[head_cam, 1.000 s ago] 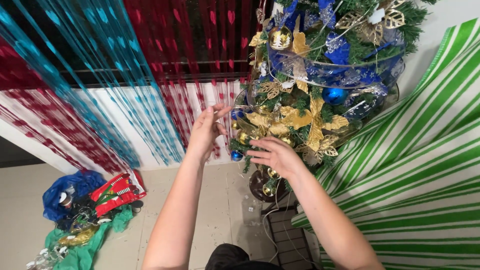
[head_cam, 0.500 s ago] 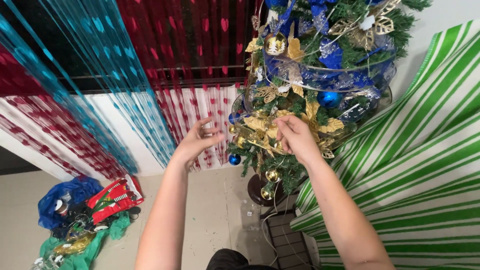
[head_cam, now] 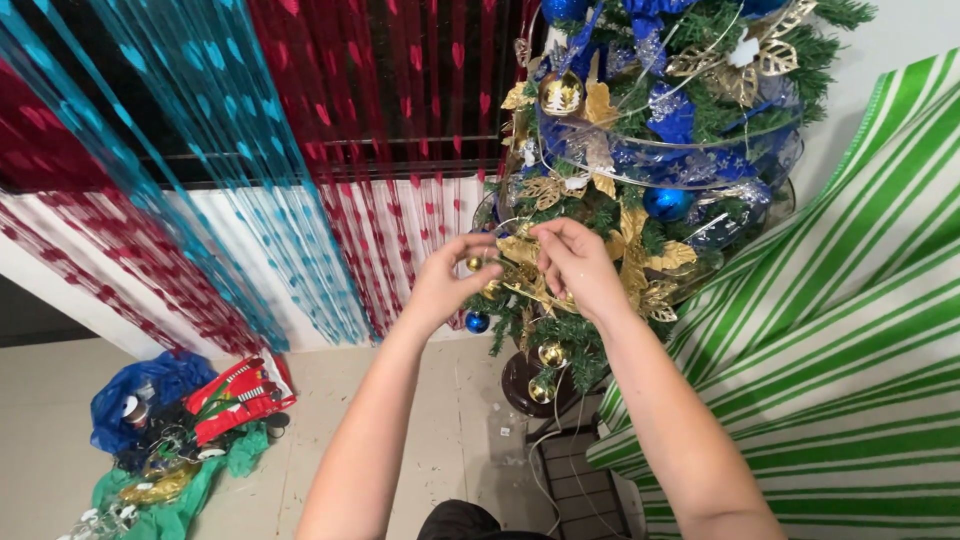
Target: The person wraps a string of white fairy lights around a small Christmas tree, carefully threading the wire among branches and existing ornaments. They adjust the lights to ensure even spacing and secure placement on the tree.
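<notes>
A small decorated tree (head_cam: 700,110) stands on a dark round base (head_cam: 517,385), hung with blue ribbon, blue balls (head_cam: 667,202), gold balls (head_cam: 560,92) and gold leaf flowers (head_cam: 640,255). Both my hands are at its lower left side. My left hand (head_cam: 448,282) has its fingertips pinched together beside a small gold ball (head_cam: 476,263). My right hand (head_cam: 575,265) pinches over a gold flower, its back covering part of it. A thin pale wire seems to run between the two sets of fingertips. A small blue ball (head_cam: 477,322) hangs just below my left hand.
A green and white striped cloth (head_cam: 830,330) fills the right side. Blue (head_cam: 200,150) and red (head_cam: 400,90) string curtains hang behind, on the left. A heap of blue, red and green bags with ornaments (head_cam: 180,410) lies on the floor at left. A cable (head_cam: 545,450) trails below the tree.
My left hand moved right to the tree and closed its fingers. My right hand rose from the lower branches to the gold flower, meeting the left.
</notes>
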